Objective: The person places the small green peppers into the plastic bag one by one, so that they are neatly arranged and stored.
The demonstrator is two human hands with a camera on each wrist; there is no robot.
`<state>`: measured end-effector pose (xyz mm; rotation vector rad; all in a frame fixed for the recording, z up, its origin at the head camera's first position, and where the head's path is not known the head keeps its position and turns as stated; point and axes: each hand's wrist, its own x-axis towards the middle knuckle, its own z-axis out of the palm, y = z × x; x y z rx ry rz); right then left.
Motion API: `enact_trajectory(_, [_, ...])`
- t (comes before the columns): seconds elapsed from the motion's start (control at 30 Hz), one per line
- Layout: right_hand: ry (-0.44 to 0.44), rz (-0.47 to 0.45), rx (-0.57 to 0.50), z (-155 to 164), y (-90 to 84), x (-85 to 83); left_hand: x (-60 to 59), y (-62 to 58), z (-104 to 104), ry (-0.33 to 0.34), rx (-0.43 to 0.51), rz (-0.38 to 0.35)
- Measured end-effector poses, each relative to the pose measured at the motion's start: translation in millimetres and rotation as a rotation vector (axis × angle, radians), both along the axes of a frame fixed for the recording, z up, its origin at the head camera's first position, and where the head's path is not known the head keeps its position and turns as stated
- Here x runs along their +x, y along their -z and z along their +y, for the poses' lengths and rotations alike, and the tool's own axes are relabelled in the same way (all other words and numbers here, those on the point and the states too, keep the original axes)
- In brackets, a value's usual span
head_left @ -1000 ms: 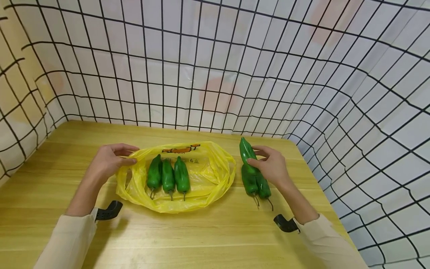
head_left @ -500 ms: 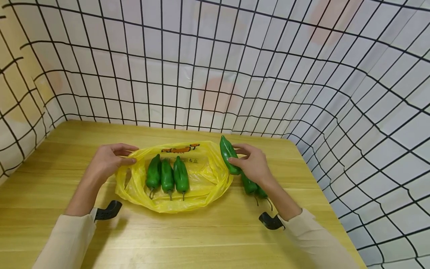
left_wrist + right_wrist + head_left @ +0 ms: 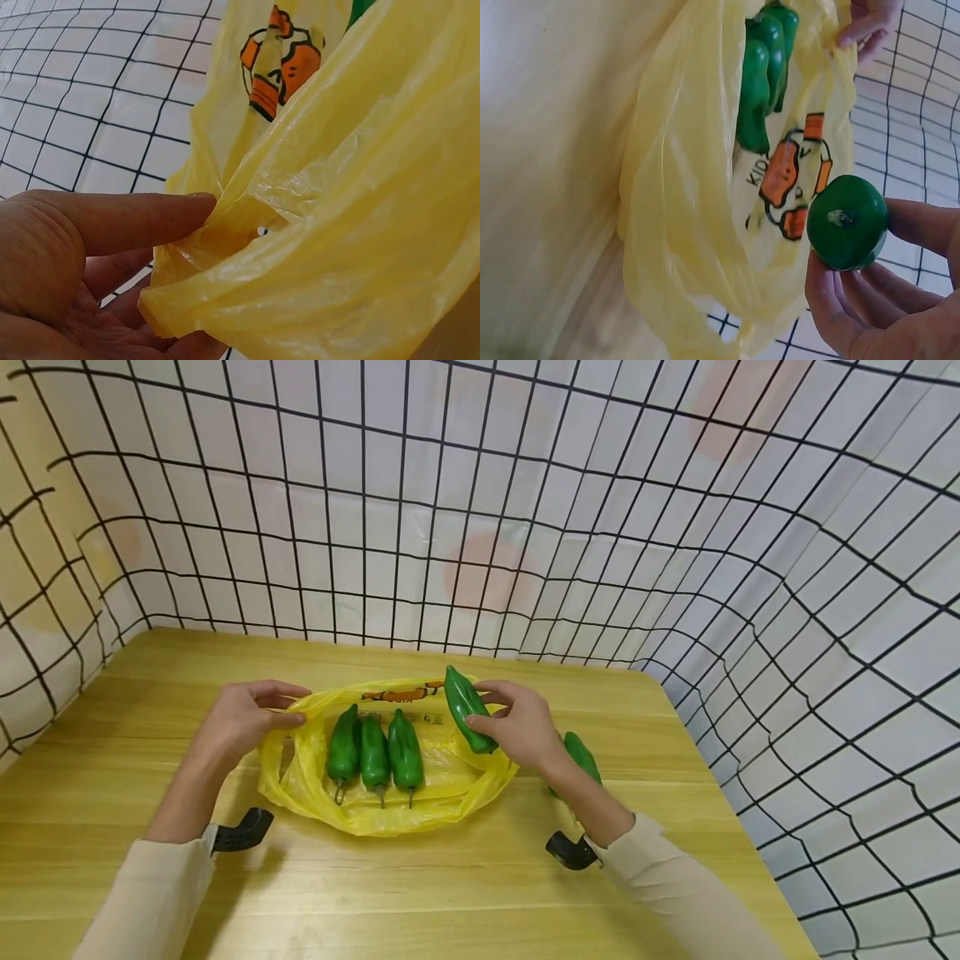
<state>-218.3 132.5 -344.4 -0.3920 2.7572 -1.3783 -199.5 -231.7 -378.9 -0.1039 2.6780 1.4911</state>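
A yellow plastic bag point(image 3: 457, 806) lies spread open on the table, with three green peppers point(image 3: 375, 752) side by side inside it. My left hand point(image 3: 251, 718) pinches the bag's left edge between thumb and fingers; the left wrist view shows the thumb point(image 3: 150, 217) pressed on the crumpled film. Over the right part of the bag, my right hand point(image 3: 517, 722) holds another green pepper point(image 3: 467, 710) between thumb and fingers, its pointed tip away from me. The right wrist view shows that pepper's point(image 3: 847, 225) blunt end.
To the right of the bag, more green pepper point(image 3: 582, 756) lies on the wooden table point(image 3: 420, 902), partly hidden behind my right forearm. A black wire grid point(image 3: 405, 518) in front of pale sheeting stands along the back and sides.
My right hand has lifted a pepper from the right-hand group and carried it left, over the bag. The left hand keeps its place on the bag's edge.
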Motion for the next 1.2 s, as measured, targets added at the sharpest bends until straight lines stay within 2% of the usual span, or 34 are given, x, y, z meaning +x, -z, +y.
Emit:
enact_trajectory(0.23, [-0.026, 0.016, 0.046, -16, 13.2, 0.1, -0.6, 0.0, 0, -0.001, -0.003, 0.005])
enact_trajectory(0.5, [-0.062, -0.037, 0.071, -30, 27.5, 2.8, -0.1, -0.5, 0, 0.001, 0.000, 0.000])
enact_trajectory(0.7, [-0.078, -0.042, 0.121, -39, 38.1, 0.8, 0.3, -0.9, -1, -0.004, -0.007, -0.002])
enact_trajectory(1.2, [-0.080, -0.055, 0.160, -48, 53.9, -6.8, -0.3, -1.1, -1, -0.007, -0.004, -0.027])
